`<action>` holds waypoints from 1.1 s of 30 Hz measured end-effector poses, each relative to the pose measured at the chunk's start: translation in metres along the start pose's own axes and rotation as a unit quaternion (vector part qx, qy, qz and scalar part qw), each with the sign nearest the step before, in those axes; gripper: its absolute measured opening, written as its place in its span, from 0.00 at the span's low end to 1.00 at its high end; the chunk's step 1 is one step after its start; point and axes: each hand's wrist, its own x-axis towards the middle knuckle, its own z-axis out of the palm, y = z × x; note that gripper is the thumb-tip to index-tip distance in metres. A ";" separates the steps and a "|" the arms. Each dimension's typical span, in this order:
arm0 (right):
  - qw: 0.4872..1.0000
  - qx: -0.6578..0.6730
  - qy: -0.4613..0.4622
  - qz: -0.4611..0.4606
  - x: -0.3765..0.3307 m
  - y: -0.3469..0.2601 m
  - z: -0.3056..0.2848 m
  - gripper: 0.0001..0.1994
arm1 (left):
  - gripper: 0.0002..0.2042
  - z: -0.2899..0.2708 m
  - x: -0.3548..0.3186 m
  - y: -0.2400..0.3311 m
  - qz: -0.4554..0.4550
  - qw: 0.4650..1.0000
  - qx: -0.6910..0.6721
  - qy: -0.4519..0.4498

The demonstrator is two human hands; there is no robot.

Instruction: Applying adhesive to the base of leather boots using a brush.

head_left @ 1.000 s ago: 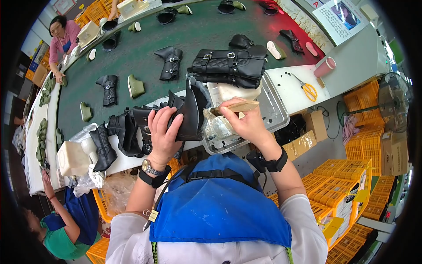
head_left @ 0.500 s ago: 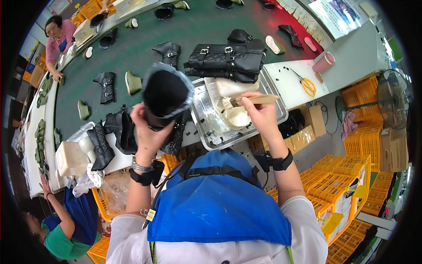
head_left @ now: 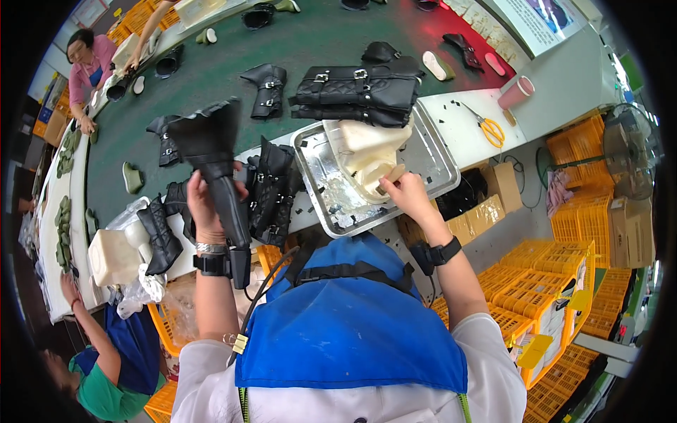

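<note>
My left hand (head_left: 206,211) is wrapped round a black boot (head_left: 211,144), lifted above the bench with its wide shaft tilted up and away from me. My right hand (head_left: 409,194) pinches the short wooden handle of a brush (head_left: 397,171). The brush's bristles are hidden in the cut-open mouth of a cream plastic jug (head_left: 356,144). That jug lies in a metal tray (head_left: 331,218) scattered with black scraps. Right beside my left hand, black quilted boots with buckles (head_left: 271,190) stand on the bench.
Folded black boot uppers (head_left: 356,92) lie across the tray's far edge. Orange-handled scissors (head_left: 490,130) and a pink cup (head_left: 518,92) are to the right. Beyond runs a green conveyor belt (head_left: 303,53) carrying boots. Co-workers (head_left: 92,60) stand at the left; yellow crates (head_left: 536,282) are stacked at right.
The boot in my left hand has swung left, its opening turned away from me. My right hand has lowered the brush into the jug's mouth.
</note>
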 end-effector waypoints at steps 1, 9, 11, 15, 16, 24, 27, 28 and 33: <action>1.000 -0.013 -0.008 -0.008 -0.001 0.003 -0.001 0.14 | 0.28 -0.003 0.000 -0.003 -0.044 0.998 0.012 -0.038; 0.998 0.032 -0.042 0.016 0.000 0.012 -0.038 0.13 | 0.19 -0.038 0.004 -0.046 -0.086 0.959 0.270 -0.019; 0.986 0.124 -0.074 0.078 0.003 0.009 -0.048 0.13 | 0.18 -0.075 0.008 -0.064 -0.151 0.968 0.191 -0.060; 0.909 0.406 -0.024 0.092 0.015 -0.034 -0.069 0.10 | 0.18 -0.056 0.010 -0.077 -0.138 0.962 0.225 -0.062; 0.896 0.438 -0.010 0.070 0.018 -0.050 -0.071 0.10 | 0.18 -0.055 0.009 -0.080 -0.152 0.958 0.233 -0.065; 0.933 0.302 -0.027 -0.193 0.013 -0.158 -0.063 0.07 | 0.28 0.010 0.002 -0.062 -0.143 0.930 0.310 -0.132; 0.929 0.221 -0.012 -0.295 0.015 -0.166 -0.055 0.06 | 0.30 0.012 0.002 -0.059 -0.147 0.932 0.296 -0.153; 0.934 0.174 -0.012 -0.312 0.015 -0.166 -0.055 0.06 | 0.31 0.014 0.002 -0.057 -0.161 0.935 0.278 -0.153; 0.942 0.060 -0.049 -0.326 0.013 -0.168 -0.060 0.07 | 0.27 0.013 -0.001 -0.052 -0.117 0.930 0.327 -0.118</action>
